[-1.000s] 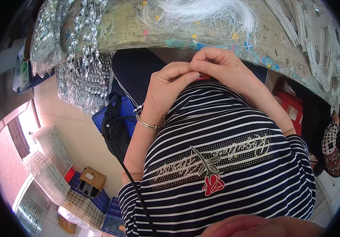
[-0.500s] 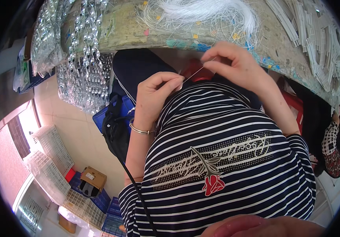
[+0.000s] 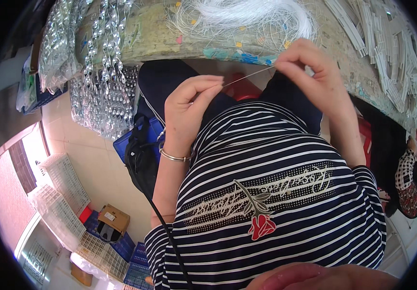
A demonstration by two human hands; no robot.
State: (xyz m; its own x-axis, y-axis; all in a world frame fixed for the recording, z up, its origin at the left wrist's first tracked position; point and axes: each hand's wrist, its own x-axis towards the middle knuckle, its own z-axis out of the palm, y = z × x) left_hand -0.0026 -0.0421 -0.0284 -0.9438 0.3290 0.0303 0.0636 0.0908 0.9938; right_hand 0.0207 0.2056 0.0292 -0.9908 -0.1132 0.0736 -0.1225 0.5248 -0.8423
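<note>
My left hand (image 3: 189, 108) pinches one end of a thin taut thread (image 3: 249, 76) with thumb and forefinger, above my lap. My right hand (image 3: 310, 72) pinches the other end, higher and to the right, close to the edge of the worn green worktable (image 3: 170, 36). The thread runs straight between the two hands. A metal bangle (image 3: 173, 155) sits on my left wrist. A loose bundle of white threads (image 3: 252, 14) lies on the table just beyond my right hand.
Strings of clear crystal beads (image 3: 102, 92) hang from the table's left edge. White plastic strips (image 3: 387, 43) pile on the table's right. A black bag (image 3: 143, 159), white crates (image 3: 58, 198) and a cardboard box (image 3: 114, 220) stand on the floor at left. Another person (image 3: 411, 179) sits at far right.
My hands were close together at my chest; they have drawn apart, the right rising toward the table edge, pulling the thread out taut between them.
</note>
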